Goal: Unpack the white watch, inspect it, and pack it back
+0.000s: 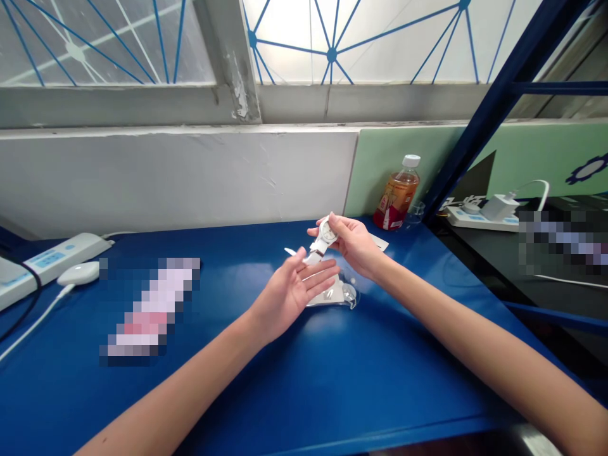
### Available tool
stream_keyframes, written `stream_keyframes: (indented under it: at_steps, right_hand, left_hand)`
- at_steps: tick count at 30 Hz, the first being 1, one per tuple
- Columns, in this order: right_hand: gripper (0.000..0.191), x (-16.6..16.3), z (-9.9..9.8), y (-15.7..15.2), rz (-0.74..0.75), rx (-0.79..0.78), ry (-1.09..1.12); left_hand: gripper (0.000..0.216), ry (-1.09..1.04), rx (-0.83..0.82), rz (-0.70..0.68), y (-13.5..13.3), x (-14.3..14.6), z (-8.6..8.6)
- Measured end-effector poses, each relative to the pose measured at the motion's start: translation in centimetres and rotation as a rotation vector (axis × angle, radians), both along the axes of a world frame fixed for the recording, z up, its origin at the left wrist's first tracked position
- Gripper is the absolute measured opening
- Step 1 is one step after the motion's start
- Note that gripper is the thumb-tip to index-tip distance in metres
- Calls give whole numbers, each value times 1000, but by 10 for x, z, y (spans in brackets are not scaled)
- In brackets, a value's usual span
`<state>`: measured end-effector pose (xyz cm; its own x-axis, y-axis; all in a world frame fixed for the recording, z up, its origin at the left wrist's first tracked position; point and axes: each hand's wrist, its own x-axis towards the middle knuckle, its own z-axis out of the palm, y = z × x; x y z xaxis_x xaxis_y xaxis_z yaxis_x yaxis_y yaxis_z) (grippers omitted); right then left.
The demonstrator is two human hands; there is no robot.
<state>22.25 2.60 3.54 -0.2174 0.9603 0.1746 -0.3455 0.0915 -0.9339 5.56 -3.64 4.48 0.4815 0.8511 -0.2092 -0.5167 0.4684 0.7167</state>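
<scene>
My right hand pinches a white wristwatch by its round case, between thumb and fingers. The watch hangs tilted above the blue table, and its strap slants down toward my left palm. My left hand is turned palm up with the fingers stretched out, just under the lower strap; whether it touches the strap I cannot tell. Below both hands lies a clear pouch with something pale in it and a small round clear piece at its right end. A white card shows partly behind my right hand.
On the blue table, a pixelated oblong thing lies left of my hands. Further left are a white power strip and a rounded white device with a cable. A drink bottle stands at the back right, near a blue metal post.
</scene>
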Motion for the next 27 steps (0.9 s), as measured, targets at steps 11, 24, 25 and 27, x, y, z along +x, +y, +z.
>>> stream_keyframes:
  at_steps: [11, 24, 25, 27]
  right_hand:
    - [35, -5, 13, -14, 345, -132, 62]
    - [50, 2, 21, -9, 493, -284, 144]
    - [51, 2, 22, -10, 499, -286, 148]
    - [54, 1, 23, -11, 513, -292, 162]
  left_hand:
    - [41, 157, 164, -222, -8, 3, -11]
    - [33, 216, 91, -164, -8, 5, -14]
    - [33, 212, 93, -171, -8, 5, -13]
    - [31, 205, 75, -186, -8, 5, -11]
